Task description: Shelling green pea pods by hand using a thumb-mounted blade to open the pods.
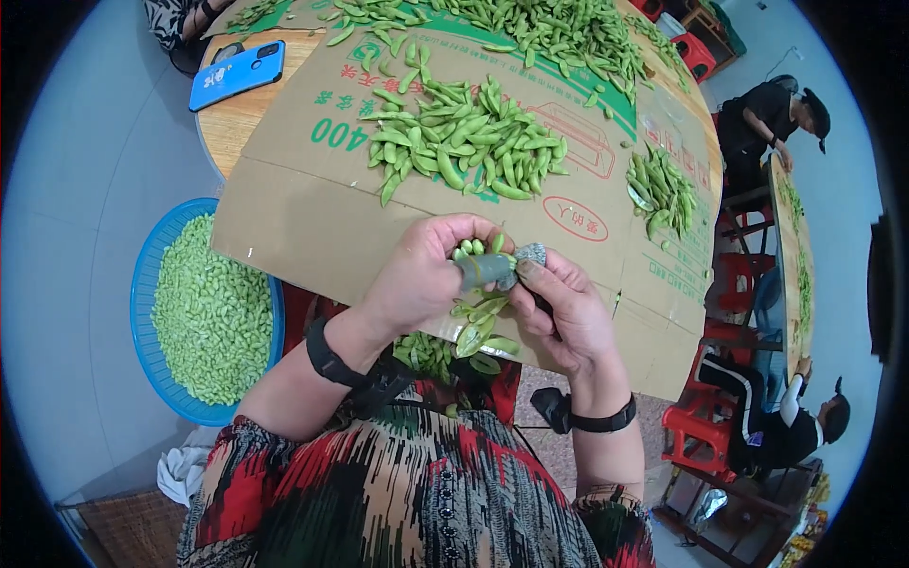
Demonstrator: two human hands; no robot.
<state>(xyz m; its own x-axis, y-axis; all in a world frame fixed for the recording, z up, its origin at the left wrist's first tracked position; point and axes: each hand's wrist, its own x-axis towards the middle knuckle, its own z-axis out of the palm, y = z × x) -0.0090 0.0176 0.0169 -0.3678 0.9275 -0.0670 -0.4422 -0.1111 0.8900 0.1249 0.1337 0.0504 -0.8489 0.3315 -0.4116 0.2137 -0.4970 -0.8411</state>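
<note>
Over the near edge of the cardboard, both of my hands meet at a green soybean pod (pixel 507 260), which is mostly hidden by fingers. My left hand (pixel 417 270) is closed on it, with several shelled green beans (pixel 471 248) showing in its curled fingers. A grey-green cover (pixel 485 272) wraps a left digit. My right hand (pixel 568 308) pinches at the pod's other end; a speckled grey cover (pixel 532 254) shows at its fingertips. Just below the hands are opened, flattened pods (pixel 476 333). More green pods (pixel 423 352) lie lower, near my lap.
Flattened cardboard (pixel 312 227) covers the wooden table, bearing a pile of pods (pixel 464 137), a smaller heap (pixel 660 189) and a large far mound (pixel 559 33). A blue phone (pixel 237 74) lies far left. A blue basket (pixel 142 312) holds shelled beans. People sit right, near red stools (pixel 699 431).
</note>
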